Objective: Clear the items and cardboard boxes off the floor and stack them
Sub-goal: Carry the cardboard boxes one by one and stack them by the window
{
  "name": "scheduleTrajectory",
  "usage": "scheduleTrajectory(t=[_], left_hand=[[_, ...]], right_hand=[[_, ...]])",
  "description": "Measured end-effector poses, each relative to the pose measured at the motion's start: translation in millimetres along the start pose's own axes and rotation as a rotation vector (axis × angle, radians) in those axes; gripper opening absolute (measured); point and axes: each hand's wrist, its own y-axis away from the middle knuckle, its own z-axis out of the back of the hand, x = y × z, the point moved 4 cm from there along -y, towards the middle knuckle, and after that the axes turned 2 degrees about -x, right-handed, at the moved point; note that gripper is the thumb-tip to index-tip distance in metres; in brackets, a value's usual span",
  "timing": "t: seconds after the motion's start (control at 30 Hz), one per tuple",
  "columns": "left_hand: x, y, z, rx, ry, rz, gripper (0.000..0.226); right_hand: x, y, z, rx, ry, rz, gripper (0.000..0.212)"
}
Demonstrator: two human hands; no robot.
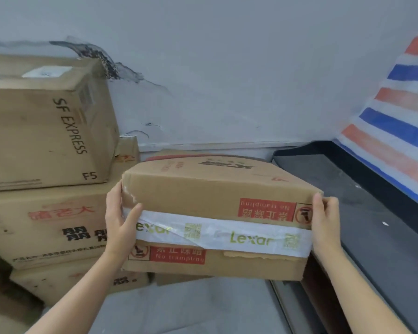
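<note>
The fingers (113, 197) of the left hand (120, 222) and those of the right hand (326, 222) curl round opposite ends of the taped cardboard box (215, 196), which seems to be held clear of the floor at centre frame. Even pressure and a level carry would suit it, since its torn flap looks weak. The stack of boxes (46, 213) stands at 9 o'clock and the dark ledge (372, 213) at 3 o'clock; setting it down squarely on a flat top seems best.

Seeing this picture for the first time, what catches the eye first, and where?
The cardboard box with white Lexar tape fills the centre, gripped at its ends by the left hand and the right hand. At left, the SF EXPRESS box tops a stack; at right hangs a red, white and blue striped sheet.
</note>
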Motion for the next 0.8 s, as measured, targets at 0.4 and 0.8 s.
scheduleTrajectory(t=[0.4, 0.8], left_hand=[[147.7, -89.1, -95.5, -0.133, -0.296, 0.531, 0.065], [197.7, -124.2, -115.6, 0.055, -0.376, 0.768, 0.037]], right_hand=[[-109.8, -130.6, -147.2, 0.462, 0.153, -0.652, 0.052], [-165.6, -178.1, -210.4, 0.304, 0.077, -0.763, 0.053]])
